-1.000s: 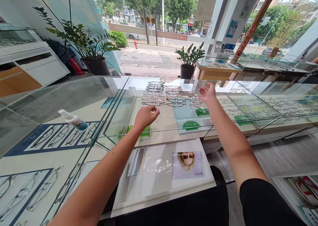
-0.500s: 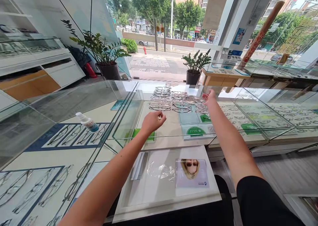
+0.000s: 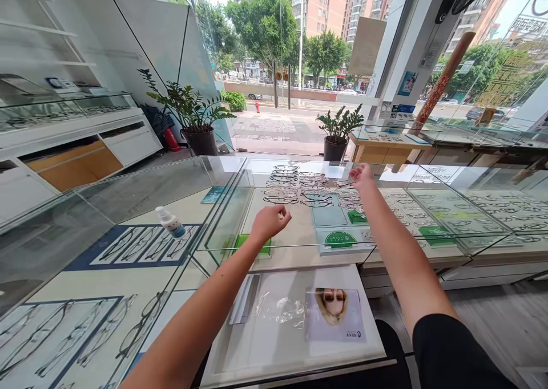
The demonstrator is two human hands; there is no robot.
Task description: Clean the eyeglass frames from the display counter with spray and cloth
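Note:
Several rows of eyeglasses [image 3: 280, 197] lie folded on the glass top of the display case [image 3: 295, 238]. At the near edge of these rows is my left hand [image 3: 270, 221], its fingers curled and the thumb against the forefinger. A small pale spot shows in that pinch, too small to name. Farther off, my right hand [image 3: 362, 176] reaches to the right-hand column. Its bent fingers are at a pair of eyeglasses [image 3: 345, 183] and appear to grip its edge, though the fingertips are partly hidden.
Below me a pulled-out white drawer [image 3: 265, 355] holds clear plastic wrapping [image 3: 280, 309] and a lilac printed cloth or card [image 3: 336, 315]. A spray bottle [image 3: 170, 222] stands on the left glass case. Potted plants [image 3: 201, 132] stand beyond, near the entrance.
The view has tilted up a little, so everything sits lower in the picture. Both hands stay near the same places over the case. The right fingers look more drawn in.

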